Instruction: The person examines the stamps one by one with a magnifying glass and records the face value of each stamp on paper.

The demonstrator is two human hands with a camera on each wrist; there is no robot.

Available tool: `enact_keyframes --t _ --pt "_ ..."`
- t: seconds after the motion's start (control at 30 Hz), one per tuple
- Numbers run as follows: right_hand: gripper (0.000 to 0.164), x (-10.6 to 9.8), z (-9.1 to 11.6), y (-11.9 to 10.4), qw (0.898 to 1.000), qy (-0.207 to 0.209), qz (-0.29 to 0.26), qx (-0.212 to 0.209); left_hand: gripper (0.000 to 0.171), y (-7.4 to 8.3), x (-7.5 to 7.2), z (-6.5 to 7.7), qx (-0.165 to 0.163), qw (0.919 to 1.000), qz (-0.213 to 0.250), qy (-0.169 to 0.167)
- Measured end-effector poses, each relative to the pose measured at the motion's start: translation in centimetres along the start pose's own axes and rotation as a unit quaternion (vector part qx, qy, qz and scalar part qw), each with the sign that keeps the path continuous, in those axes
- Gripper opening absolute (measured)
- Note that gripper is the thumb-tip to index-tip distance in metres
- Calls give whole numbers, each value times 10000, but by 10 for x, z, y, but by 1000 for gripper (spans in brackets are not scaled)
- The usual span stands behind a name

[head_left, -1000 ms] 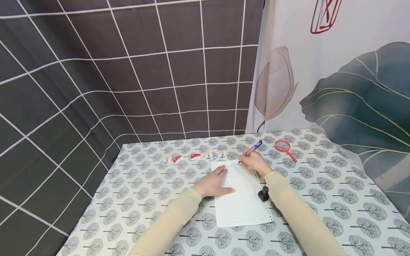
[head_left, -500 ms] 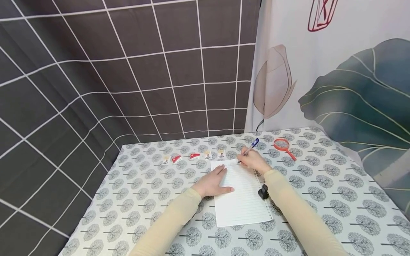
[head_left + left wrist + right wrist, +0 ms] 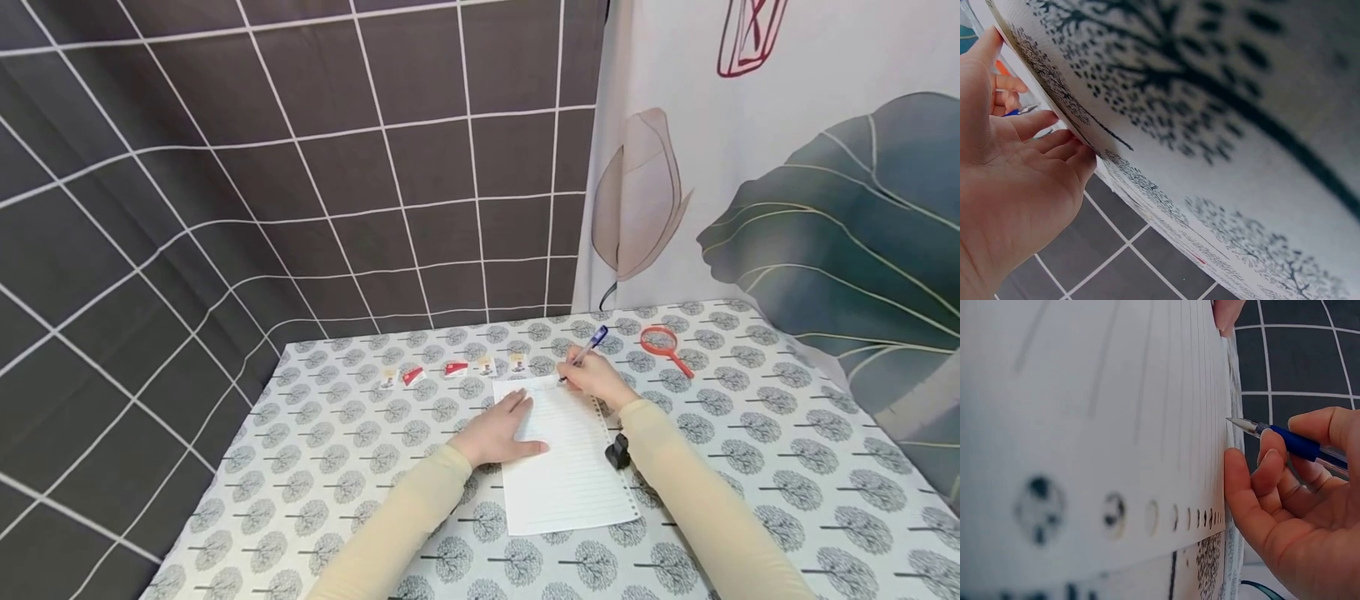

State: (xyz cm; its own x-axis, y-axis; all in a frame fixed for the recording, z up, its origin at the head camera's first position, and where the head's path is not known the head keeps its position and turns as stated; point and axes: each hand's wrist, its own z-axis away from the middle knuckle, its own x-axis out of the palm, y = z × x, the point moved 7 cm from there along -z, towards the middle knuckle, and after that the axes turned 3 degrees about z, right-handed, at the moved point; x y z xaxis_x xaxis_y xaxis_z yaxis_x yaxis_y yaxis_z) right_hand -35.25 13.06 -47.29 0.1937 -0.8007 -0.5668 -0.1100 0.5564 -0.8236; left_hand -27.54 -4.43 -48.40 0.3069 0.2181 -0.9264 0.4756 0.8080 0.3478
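A sheet of lined paper (image 3: 566,483) with punched holes down its right side lies on the table. My left hand (image 3: 498,431) rests on the sheet's left part, fingers extended and thumb apart. In the left wrist view, that hand (image 3: 1029,169) has its fingertips along the paper's edge. Near the top of the page, my right hand (image 3: 595,377) pinches a blue pen (image 3: 592,342), which leans up to the right. From the right wrist view, the pen (image 3: 1300,444) has its tip at the paper surface, with the little-finger side of the right hand (image 3: 1297,512) against the sheet.
Behind the paper lies a row of small cards, among them a red-and-white card (image 3: 455,368) and a pale one (image 3: 518,362). An orange magnifying glass (image 3: 666,348) lies to the right. A tree-patterned cloth (image 3: 337,483) covers the table, and a dark gridded curtain (image 3: 420,167) hangs behind.
The pen's upper end has tipped slightly left as the right hand makes small movements near the top of the page. The left hand stays in place. The head view shifts slightly.
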Motion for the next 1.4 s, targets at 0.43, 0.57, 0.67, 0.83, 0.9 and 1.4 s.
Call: enact_keyframes --t 0.43,0.57,0.67,0.83,0.9,1.4 --pt "19 3 -2 4 9999 -41 29 160 92 -1 -2 3 20 10000 32 72" --pt "19 2 -2 4 9999 -38 55 113 92 0 -3 2 36 10000 3 84" --pt "18 1 -3 5 9999 8 43 129 92 0 -3 2 46 10000 -7 86" --pt "17 -1 -3 7 9996 88 -97 237 92 0 -3 2 42 10000 -1 74" --pt "17 -2 -3 7 9996 101 -114 242 92 0 -4 2 55 10000 8 75" --pt "19 -16 8 18 9972 -63 -686 306 92 0 -3 2 163 9998 59 61"
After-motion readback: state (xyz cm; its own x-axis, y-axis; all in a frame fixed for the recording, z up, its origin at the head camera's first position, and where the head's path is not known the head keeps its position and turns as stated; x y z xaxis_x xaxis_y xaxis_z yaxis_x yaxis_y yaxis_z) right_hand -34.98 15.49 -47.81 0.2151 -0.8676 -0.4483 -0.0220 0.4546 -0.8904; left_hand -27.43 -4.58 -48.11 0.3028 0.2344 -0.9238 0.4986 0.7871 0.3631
